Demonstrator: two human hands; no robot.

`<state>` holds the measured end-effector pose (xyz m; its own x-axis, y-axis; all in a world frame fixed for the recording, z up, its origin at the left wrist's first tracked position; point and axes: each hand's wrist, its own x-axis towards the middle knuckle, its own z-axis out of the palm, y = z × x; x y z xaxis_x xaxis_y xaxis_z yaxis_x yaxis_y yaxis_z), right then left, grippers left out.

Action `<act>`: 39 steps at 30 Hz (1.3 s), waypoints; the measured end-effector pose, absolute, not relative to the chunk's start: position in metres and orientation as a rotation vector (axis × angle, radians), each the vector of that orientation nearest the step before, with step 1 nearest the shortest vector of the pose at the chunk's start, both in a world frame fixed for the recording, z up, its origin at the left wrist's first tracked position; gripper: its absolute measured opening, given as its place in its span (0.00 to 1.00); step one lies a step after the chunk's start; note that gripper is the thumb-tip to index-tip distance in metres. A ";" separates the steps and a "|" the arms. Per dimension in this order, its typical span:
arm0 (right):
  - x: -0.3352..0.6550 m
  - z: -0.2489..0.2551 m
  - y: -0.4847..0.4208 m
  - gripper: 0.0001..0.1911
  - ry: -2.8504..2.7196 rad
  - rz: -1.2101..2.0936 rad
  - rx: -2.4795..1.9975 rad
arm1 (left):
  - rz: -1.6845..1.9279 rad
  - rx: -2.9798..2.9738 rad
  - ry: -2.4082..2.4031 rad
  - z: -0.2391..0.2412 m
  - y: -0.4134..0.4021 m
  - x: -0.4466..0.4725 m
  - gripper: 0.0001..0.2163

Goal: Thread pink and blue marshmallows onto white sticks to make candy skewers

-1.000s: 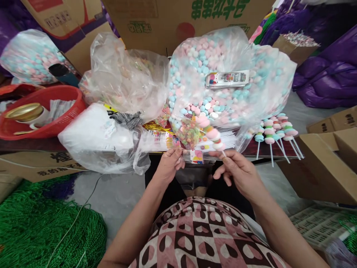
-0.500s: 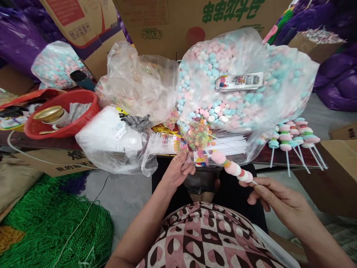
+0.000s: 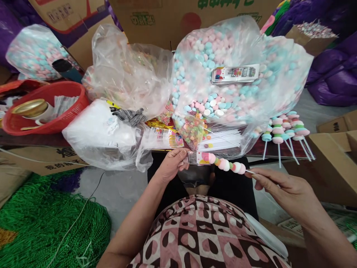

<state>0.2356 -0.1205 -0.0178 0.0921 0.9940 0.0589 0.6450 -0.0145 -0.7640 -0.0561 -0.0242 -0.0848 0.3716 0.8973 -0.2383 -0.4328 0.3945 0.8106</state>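
Note:
My right hand (image 3: 275,184) pinches the white stick of a marshmallow skewer (image 3: 227,164), threaded with pink and white marshmallows and green, orange and red gummies. At its far tip, a small printed clear wrapper (image 3: 203,158) meets the first pink marshmallow, which appears to be inside the wrapper's mouth. The other end of that wrapper is gripped between the thumb and fingers of my left hand (image 3: 174,163). Both hands are over my lap, just in front of the table edge. Finished-looking skewers (image 3: 285,128) lie at the table's right end, sticks pointing toward me.
A big clear bag of marshmallows (image 3: 223,89) covers the table's middle, with a stack of wrappers (image 3: 235,73) on it. White sticks (image 3: 220,140) and gummies (image 3: 192,130) lie in front. A red basket (image 3: 64,119) stands left; green cord (image 3: 69,223) heaps on the floor.
The marshmallow skewer has swung nearer level and moved left, its tip now at the wrapper's mouth. My view has shifted slightly, so the table things sit further left and higher.

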 end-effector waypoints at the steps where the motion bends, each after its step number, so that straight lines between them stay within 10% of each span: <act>1: 0.236 -0.018 -0.121 0.16 -1.605 0.706 -1.736 | 0.942 0.770 0.780 -0.085 -0.024 -0.057 0.18; 17: 0.226 -0.033 -0.118 0.22 -1.501 0.938 -1.754 | 0.805 1.074 0.830 -0.058 -0.032 -0.065 0.15; 26: 0.212 -0.038 -0.118 0.21 -1.237 1.140 -1.660 | 0.806 0.622 0.403 -0.042 -0.032 -0.054 0.38; 39: 0.191 -0.046 -0.127 0.20 -1.102 1.362 -1.523 | 0.927 0.792 0.593 -0.031 -0.026 -0.025 0.19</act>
<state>0.1910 -0.1274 -0.0463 0.0422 0.9529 -0.3003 0.0945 -0.3031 -0.9483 -0.0250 -0.0259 -0.0305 0.4813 0.8692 -0.1133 -0.4670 0.3636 0.8061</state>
